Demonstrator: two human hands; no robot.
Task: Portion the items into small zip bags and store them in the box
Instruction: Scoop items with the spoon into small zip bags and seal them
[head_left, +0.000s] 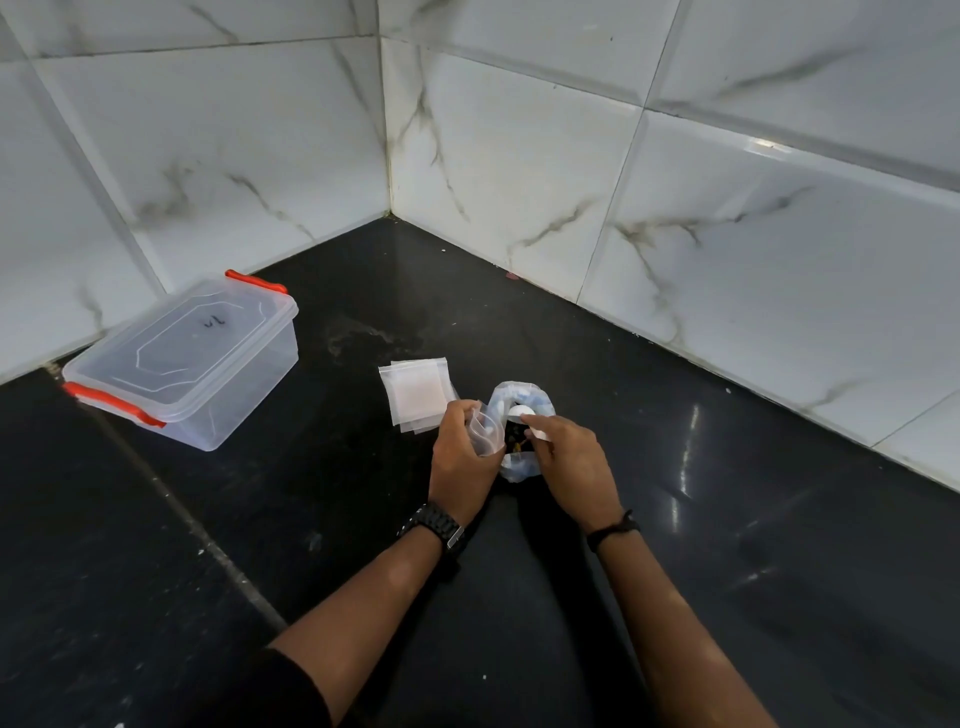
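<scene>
Left hand (460, 447) pinches a small zip bag (488, 431), right hand (563, 457) grips a white spoon (524, 415) over the big bag (522, 400). Box (182, 364) lid scribble's unreadable.

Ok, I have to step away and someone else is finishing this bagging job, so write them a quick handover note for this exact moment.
Left hand grips an open small zip bag.
Right hand pinches a small white piece over the rolled-down supply bag on the counter.
Spare empty zip bags lie stacked just behind the hands.
The box sits to the left, lid on, red clips at both ends; no filled bags visible inside.
Left: fill and seal bags, open the box, store them.
</scene>
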